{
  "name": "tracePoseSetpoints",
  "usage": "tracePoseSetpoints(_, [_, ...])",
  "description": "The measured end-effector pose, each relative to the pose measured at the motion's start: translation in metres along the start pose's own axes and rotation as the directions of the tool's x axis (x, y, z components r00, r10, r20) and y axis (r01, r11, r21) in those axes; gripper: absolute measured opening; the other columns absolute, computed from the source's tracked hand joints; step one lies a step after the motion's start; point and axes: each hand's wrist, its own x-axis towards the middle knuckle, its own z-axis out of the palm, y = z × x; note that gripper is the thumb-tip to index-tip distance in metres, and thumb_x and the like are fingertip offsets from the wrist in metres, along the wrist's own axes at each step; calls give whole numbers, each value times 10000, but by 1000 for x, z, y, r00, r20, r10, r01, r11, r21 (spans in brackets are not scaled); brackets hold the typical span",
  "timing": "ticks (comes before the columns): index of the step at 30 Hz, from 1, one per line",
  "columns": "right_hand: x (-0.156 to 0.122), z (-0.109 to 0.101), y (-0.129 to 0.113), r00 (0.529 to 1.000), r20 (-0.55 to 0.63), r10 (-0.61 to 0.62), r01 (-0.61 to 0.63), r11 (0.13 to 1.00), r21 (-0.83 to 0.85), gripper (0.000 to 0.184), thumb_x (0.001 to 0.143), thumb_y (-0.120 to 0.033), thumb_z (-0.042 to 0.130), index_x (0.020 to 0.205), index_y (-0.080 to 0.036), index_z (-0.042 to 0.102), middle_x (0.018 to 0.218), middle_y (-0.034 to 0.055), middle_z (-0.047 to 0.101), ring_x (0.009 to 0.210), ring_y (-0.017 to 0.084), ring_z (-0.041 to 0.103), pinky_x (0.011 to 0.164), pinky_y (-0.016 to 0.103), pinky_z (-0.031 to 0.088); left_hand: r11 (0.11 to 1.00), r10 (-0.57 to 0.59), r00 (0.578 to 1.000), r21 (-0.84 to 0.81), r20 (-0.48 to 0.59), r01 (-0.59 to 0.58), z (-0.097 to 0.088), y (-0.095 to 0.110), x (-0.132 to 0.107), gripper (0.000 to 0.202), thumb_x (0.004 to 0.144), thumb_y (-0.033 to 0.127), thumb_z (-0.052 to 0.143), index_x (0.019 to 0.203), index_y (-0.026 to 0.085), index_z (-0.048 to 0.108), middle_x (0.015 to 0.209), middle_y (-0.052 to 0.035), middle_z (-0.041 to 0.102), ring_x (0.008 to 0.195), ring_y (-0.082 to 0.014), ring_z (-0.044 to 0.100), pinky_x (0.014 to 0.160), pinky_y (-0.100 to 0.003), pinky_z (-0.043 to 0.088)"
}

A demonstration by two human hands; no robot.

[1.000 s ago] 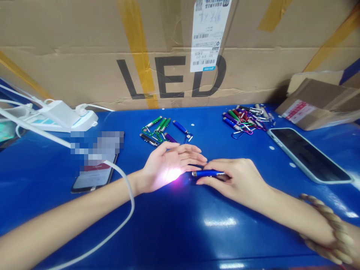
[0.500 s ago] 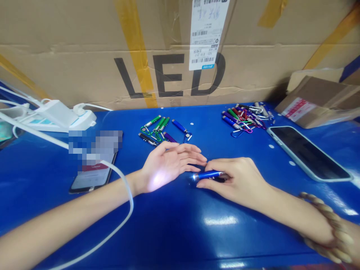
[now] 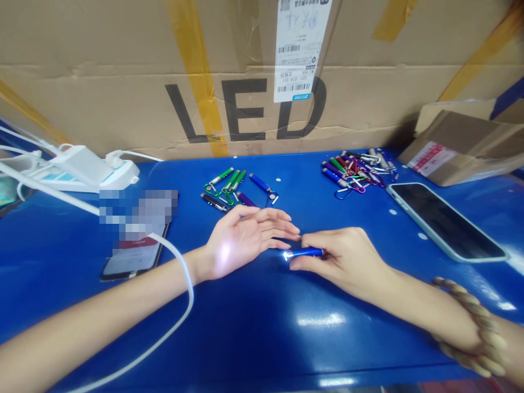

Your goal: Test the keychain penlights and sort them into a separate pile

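Observation:
A small blue flashlight [image 3: 306, 252] is pinched between the thumb and fingers of my right hand [image 3: 352, 259]. Its lit end points left and throws a white spot onto the palm of my left hand [image 3: 245, 240]. That palm is turned toward the light, fingers stretched out and holding nothing, with the fingertips close to the knuckles of my right hand. Just behind my left hand lie several small keychain flashlights with carabiner clips: green ones [image 3: 234, 180], a black one [image 3: 213, 202], a purple one [image 3: 245, 200] and a blue one [image 3: 260, 183].
A heap of keychain flashlights [image 3: 347, 169] lies at the back right, near a phone [image 3: 446, 221] and a small cardboard box [image 3: 462, 147]. At left are another phone [image 3: 133, 262], a white power strip [image 3: 118, 177] and a white cable [image 3: 190, 289] crossing my left forearm. A large carton [image 3: 135, 109] stands behind.
The flashlight has turned slightly in my right hand, and its light looks brighter. The bright spot on my left palm has moved up a little. My left hand stays in place.

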Motion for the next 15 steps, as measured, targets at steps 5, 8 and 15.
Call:
tracePoseSetpoints(5, [0, -3, -2, 999, 18, -45, 44, 999, 17, 597, 978, -436, 237, 601, -177, 621, 507, -11, 573, 401, 70, 431, 455, 203, 294, 1000, 28, 999, 14, -15, -28, 1, -2, 0, 375, 798, 310, 389, 911, 58, 643, 959, -176, 677, 930, -243, 604, 850, -339, 420])
tracePoseSetpoints(8, [-1, -4, -3, 998, 18, -53, 52, 998, 23, 515, 963, -440, 295, 631, -177, 587, 519, -23, 563, 417, 71, 433, 455, 194, 298, 999, 27, 1000, 22, -16, -27, 1, -2, 0, 374, 798, 311, 389, 909, 60, 643, 964, -173, 675, 922, -235, 604, 843, -330, 426])
tracePoseSetpoints(15, [0, -3, -2, 998, -6, -66, 66, 998, -11, 570, 894, -618, 305, 728, -204, 660, 557, -11, 627, 454, 86, 521, 489, 191, 347, 1000, 19, 1000, 15, 7, -19, 0, -1, 0, 365, 801, 302, 383, 912, 64, 637, 960, -169, 674, 925, -238, 600, 847, -333, 415])
